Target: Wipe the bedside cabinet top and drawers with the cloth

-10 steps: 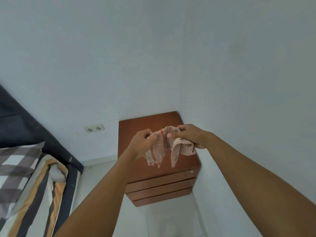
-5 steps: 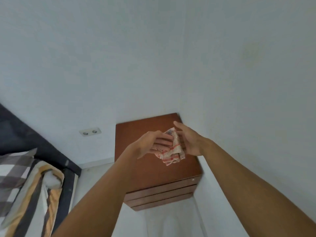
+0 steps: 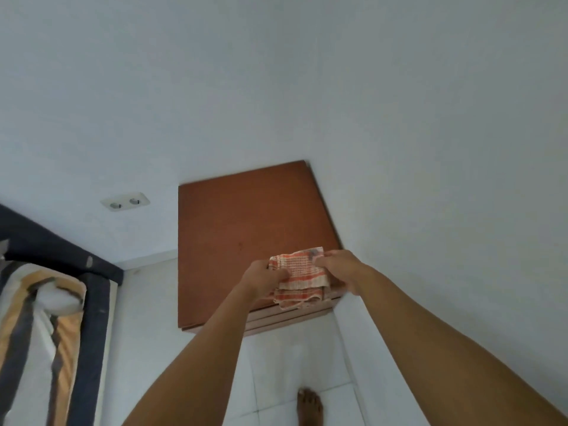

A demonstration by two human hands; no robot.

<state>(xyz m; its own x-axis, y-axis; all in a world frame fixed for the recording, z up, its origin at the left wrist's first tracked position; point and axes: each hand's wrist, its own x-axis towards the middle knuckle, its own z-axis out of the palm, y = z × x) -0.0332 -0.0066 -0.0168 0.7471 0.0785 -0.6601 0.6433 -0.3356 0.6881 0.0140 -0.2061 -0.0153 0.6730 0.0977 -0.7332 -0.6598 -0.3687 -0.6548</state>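
Head view, looking down: the checked orange-and-white cloth (image 3: 299,273) is folded into a rough pad & held between both hands above the front right part of the bedside cabinet top (image 3: 242,229). Its lower layers hang over the front edge, in front of the drawer fronts (image 3: 282,318). Can't tell if the cloth is touching the wood yet or just above it.

Progress, as a judgement: wiping looks not yet begun or only at its very start. The cloth is being squared up rather than pressed flat, & most of the top is bare brown wood w/ no visible wipe marks. Left to do: the whole top, then the drawer fronts, which show only as thin stacked strips below the front edge.

Hands: left hand (image 3: 261,278) is closed, fingers curled & pinching the cloth's left edge. Right hand (image 3: 341,265) is closed too, thumb & fingers gripping the upper right corner. Both forearms reach in from the bottom of the frame.

Around it: cabinet sits in the corner against white walls; double wall socket (image 3: 125,202) to its left; bed w/ striped bedding (image 3: 40,333) at far left; white tile floor below, w/ a bare foot (image 3: 309,405) near the bottom edge
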